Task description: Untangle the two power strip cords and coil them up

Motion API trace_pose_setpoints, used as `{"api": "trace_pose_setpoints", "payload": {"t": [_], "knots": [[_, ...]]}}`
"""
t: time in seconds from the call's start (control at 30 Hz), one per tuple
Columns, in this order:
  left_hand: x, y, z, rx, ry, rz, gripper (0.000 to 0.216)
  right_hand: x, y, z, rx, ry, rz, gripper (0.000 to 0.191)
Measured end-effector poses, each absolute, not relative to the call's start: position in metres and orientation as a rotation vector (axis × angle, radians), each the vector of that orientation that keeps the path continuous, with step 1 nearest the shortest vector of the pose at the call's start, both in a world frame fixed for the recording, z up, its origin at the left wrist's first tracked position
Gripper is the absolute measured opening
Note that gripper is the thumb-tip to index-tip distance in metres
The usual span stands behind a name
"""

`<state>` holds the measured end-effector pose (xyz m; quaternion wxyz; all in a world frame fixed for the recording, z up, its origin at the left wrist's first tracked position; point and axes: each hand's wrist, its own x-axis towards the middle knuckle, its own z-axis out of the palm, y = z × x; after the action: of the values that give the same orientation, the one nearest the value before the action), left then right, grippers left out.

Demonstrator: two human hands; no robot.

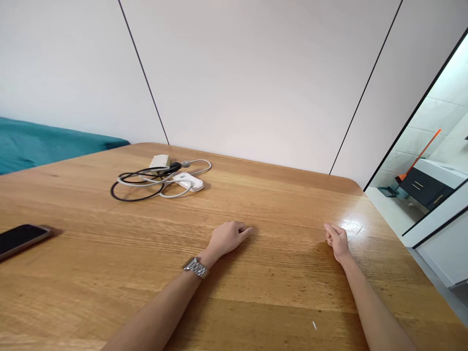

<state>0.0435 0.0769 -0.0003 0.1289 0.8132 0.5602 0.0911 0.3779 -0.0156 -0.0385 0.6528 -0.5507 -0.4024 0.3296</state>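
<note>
My left hand (228, 237) rests on the wooden table (278, 297), its fingers curled under and the thumb lying forward. I see nothing held in it. A metal-band watch (196, 267) sits on that wrist. To the right, my right hand (337, 241) lies on its side on the tabletop, closed in a fist, with no object showing. Beyond my left hand is a tangle of black and white cables (137, 199) with a white power strip (190, 182) and a cream-coloured box (160, 162). Neither hand touches them.
A phone (22, 240) lies at the table's left edge. Near the front is a small white sliver (314, 325). A white panelled wall (248, 83) stands behind the table, with teal fabric (54, 144) at left. Through an opening at right, an orange-handled broom (420, 155) leans by a cabinet (426, 184).
</note>
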Motion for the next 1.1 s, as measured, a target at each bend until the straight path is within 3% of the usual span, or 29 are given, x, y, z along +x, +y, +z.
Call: {"api": "trace_pose_setpoints", "payload": {"t": [1.1], "knots": [[0.044,0.0785,-0.0013,2.396,1.636,0.211,0.045,0.379,-0.0115,-0.0447,-1.302,-0.987,0.704,0.051]]}}
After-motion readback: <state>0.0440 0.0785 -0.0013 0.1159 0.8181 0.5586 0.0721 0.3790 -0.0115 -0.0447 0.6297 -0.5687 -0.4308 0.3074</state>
